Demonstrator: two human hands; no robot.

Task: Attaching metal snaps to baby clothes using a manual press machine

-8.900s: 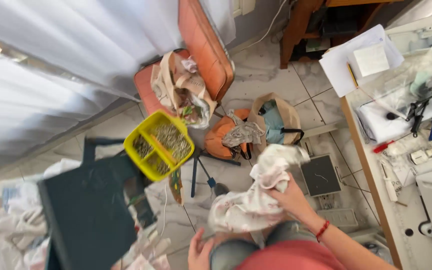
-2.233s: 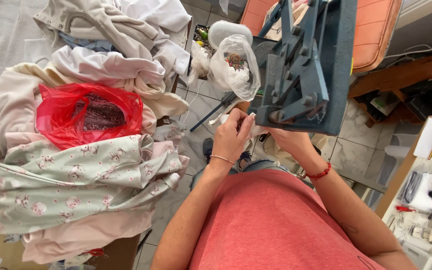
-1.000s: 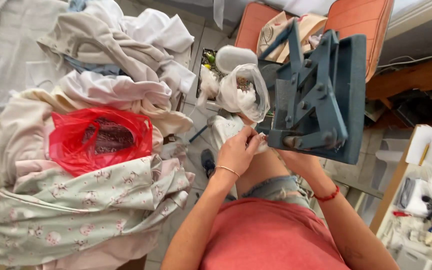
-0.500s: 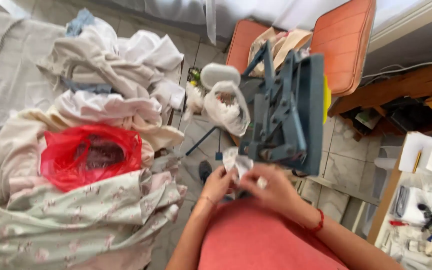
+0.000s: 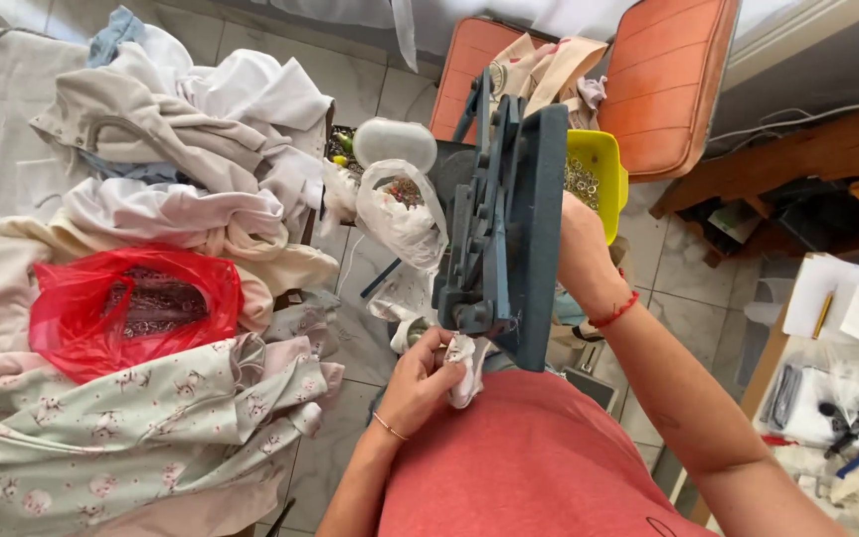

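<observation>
While the left hand pinches a small piece of white fabric up against the lower end of the blue-grey hand press, the right hand reaches behind the press frame at about 2 o'clock from that fabric.

Left grip: clenched on the fabric, fingers bunched around it, the cloth touching the press base.

Right grip: mostly hidden by the frame; cannot tell whether it closes on anything. A red cord bracelet shows at the wrist.

Key relation: the press's long axis runs roughly 12 to 6 o'clock, tilted slightly, and the fabric sits at its 6 o'clock end, just beside the left fingers. Left hand is plainly the nearer one to the cloth; right hand lies on the far side, toward 3 o'clock.

Surroundings: yellow tray of small metal pieces behind the press at 1 o'clock; clear bag at 10 o'clock; red plastic bag on the heaped garments at 9 o'clock; orange chair at 1 o'clock.
</observation>
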